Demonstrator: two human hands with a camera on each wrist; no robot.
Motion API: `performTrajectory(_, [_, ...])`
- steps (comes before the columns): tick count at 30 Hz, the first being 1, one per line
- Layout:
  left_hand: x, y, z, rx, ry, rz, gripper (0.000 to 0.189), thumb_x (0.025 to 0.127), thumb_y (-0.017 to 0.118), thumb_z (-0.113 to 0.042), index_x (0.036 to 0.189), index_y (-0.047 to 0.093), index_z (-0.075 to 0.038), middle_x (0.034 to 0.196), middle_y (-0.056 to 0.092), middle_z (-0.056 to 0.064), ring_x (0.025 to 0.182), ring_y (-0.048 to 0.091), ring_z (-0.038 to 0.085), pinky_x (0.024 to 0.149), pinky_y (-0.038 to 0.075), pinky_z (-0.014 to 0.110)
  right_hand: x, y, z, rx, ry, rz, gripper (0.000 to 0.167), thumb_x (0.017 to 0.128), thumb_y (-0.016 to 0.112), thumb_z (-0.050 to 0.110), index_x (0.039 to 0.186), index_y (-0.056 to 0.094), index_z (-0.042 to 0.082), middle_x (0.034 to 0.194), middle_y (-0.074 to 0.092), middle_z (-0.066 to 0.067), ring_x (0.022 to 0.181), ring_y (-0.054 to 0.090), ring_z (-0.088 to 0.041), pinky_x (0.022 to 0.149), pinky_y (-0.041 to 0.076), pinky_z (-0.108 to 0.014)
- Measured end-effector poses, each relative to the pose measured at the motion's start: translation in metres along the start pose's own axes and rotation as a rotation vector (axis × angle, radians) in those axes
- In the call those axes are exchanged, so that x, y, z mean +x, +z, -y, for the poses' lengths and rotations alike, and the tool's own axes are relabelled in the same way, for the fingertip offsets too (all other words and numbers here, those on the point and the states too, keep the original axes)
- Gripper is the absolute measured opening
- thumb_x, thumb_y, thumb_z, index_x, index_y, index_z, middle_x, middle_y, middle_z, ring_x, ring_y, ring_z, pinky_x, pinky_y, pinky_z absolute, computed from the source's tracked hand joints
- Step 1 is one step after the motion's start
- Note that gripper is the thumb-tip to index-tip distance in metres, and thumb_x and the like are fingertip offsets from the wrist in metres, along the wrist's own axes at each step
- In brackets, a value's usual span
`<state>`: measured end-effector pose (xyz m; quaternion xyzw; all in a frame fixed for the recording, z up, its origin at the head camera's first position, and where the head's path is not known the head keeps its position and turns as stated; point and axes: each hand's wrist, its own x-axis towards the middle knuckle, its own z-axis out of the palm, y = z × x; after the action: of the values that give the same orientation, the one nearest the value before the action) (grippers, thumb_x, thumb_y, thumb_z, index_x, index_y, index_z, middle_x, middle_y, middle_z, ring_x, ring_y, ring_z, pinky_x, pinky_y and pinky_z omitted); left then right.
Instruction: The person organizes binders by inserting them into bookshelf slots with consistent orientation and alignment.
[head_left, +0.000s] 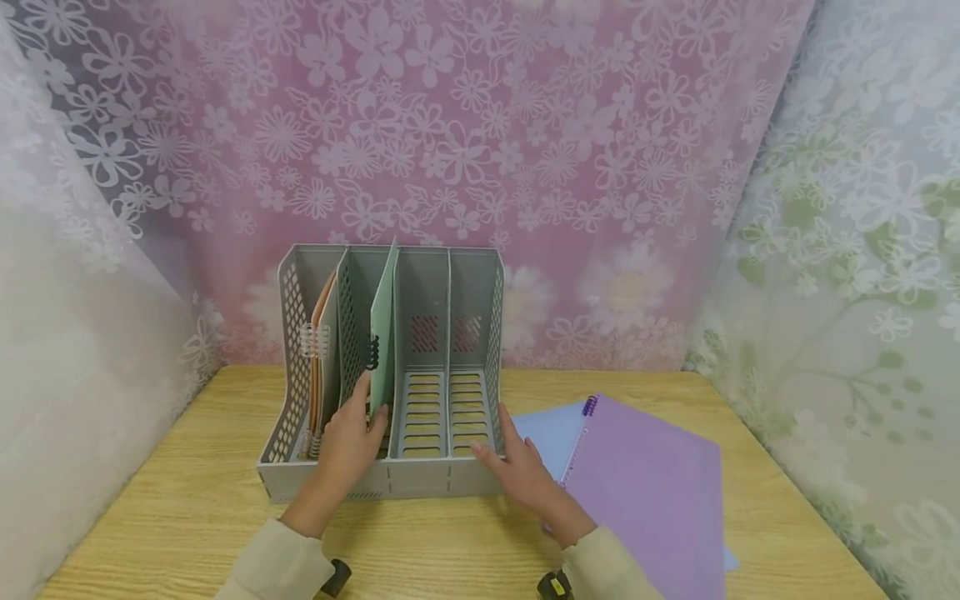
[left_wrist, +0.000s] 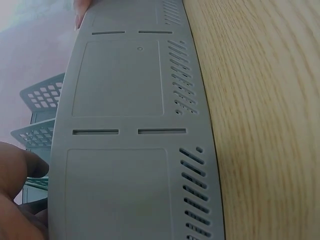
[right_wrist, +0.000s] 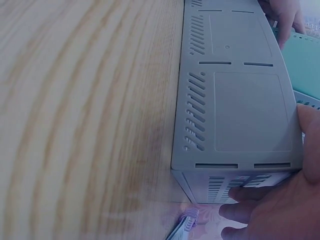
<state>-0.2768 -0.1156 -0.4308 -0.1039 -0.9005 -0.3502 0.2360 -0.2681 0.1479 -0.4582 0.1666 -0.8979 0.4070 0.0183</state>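
Observation:
A grey file organizer (head_left: 420,479) with several upright compartments stands on the table. In its second compartment from the left, a green spiral notebook (head_left: 383,325) with black rings stands upright, leaning slightly. My left hand (head_left: 347,442) pinches the notebook's lower front edge, fingers on its left and thumb on its right; in the left wrist view that hand (left_wrist: 17,192) shows only partly. At the organizer's front right corner, my right hand (head_left: 527,475) grips the side wall. The right wrist view shows its fingers (right_wrist: 245,212) outside the wall and the thumb over the front rim.
Orange-brown and pale notebooks (head_left: 318,367) with white rings stand in the leftmost compartment. Right of the organizer, a purple spiral notebook (head_left: 652,483) lies over a blue one (head_left: 551,433) on the wooden table (head_left: 187,517). Flowered curtains (head_left: 525,167) hang behind and beside it.

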Motion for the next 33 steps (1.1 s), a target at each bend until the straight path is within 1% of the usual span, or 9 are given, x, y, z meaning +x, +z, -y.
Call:
performTrajectory(3, [-0.001,-0.001,-0.001,-0.003,0.002,-0.001,0.062,0.096,0.061,-0.013,0.148,0.030,0.002,0.125,0.056,0.033,0.079,0.066,0.042,0.055,0.052,0.046,0.000,0.000,0.001,0.002,0.003,-0.002,0.082,0.101,0.047,0.044,0.154,0.003,0.000,0.149,0.033,-0.029,0.118,0.055,-0.043,0.113,0.003,-0.064])
performTrajectory(7, [-0.001,-0.002,-0.002,-0.015,-0.002,0.001,0.062,0.096,0.060,-0.013,0.148,0.030,0.002,0.127,0.056,0.032,0.080,0.066,0.042,0.054,0.052,0.045,0.000,0.000,0.001,0.005,0.013,-0.001,0.083,0.100,0.048,0.045,0.155,0.003,0.001,0.151,0.030,-0.029,0.124,0.049,-0.045,0.113,0.003,-0.064])
performTrajectory(12, [-0.003,-0.004,-0.003,-0.036,-0.021,0.020,0.064,0.096,0.060,-0.013,0.149,0.028,0.001,0.130,0.054,0.032,0.079,0.066,0.040,0.051,0.049,0.040,-0.001,0.001,0.002,0.013,0.016,0.004,0.083,0.100,0.048,0.045,0.155,0.003,0.001,0.153,0.026,-0.027,0.120,0.054,-0.043,0.113,0.002,-0.064])
performTrajectory(17, [-0.004,-0.005,-0.003,-0.069,-0.009,0.001,0.066,0.095,0.061,-0.011,0.150,0.025,0.000,0.138,0.049,0.026,0.068,0.064,0.030,0.048,0.043,0.033,-0.001,0.001,0.002,0.026,0.031,-0.010,0.083,0.100,0.050,0.045,0.156,0.003,0.005,0.152,0.028,-0.027,0.127,0.045,-0.048,0.113,0.008,-0.064])
performTrajectory(20, [-0.004,-0.007,-0.004,-0.088,-0.005,-0.013,0.069,0.094,0.061,-0.010,0.152,0.023,-0.004,0.140,0.048,0.021,0.051,0.051,0.017,0.044,0.038,0.029,-0.002,0.002,0.000,0.052,0.028,-0.025,0.084,0.099,0.051,0.046,0.156,0.004,0.006,0.153,0.026,-0.027,0.129,0.040,-0.050,0.111,0.020,-0.065])
performTrajectory(24, [-0.004,-0.010,-0.005,-0.104,0.011,-0.029,0.074,0.094,0.061,-0.009,0.154,0.019,-0.011,0.139,0.048,0.019,0.045,0.037,0.013,0.039,0.035,0.028,-0.004,0.001,-0.003,0.100,0.037,-0.037,0.086,0.098,0.051,0.049,0.156,0.004,0.006,0.157,0.018,-0.023,0.137,0.032,-0.045,0.110,0.027,-0.061])
performTrajectory(28, [-0.005,-0.010,-0.006,-0.146,0.040,-0.111,0.076,0.093,0.064,-0.012,0.154,0.020,-0.014,0.134,0.046,0.019,0.081,0.059,0.025,0.062,0.051,0.039,-0.009,-0.008,-0.006,0.147,0.070,-0.054,0.080,0.100,0.049,0.046,0.156,0.005,0.008,0.158,0.016,-0.022,0.142,0.021,-0.044,0.110,0.024,-0.063])
performTrajectory(31, [-0.005,-0.009,-0.008,-0.195,0.092,-0.213,0.077,0.090,0.069,-0.013,0.152,0.024,-0.012,0.132,0.045,0.021,0.116,0.050,0.035,0.086,0.048,0.052,-0.013,-0.019,-0.009,0.131,0.083,-0.095,0.076,0.101,0.048,0.045,0.156,0.009,0.009,0.155,0.023,-0.025,0.140,0.024,-0.047,0.107,0.026,-0.066])
performTrajectory(33, [-0.005,-0.009,-0.009,-0.228,0.153,-0.285,0.077,0.088,0.071,-0.011,0.151,0.026,-0.010,0.132,0.043,0.024,0.120,0.045,0.037,0.091,0.043,0.055,-0.015,-0.026,-0.011,0.102,0.093,-0.125,0.075,0.100,0.048,0.047,0.155,0.013,0.009,0.152,0.029,-0.026,0.137,0.028,-0.049,0.104,0.028,-0.068])
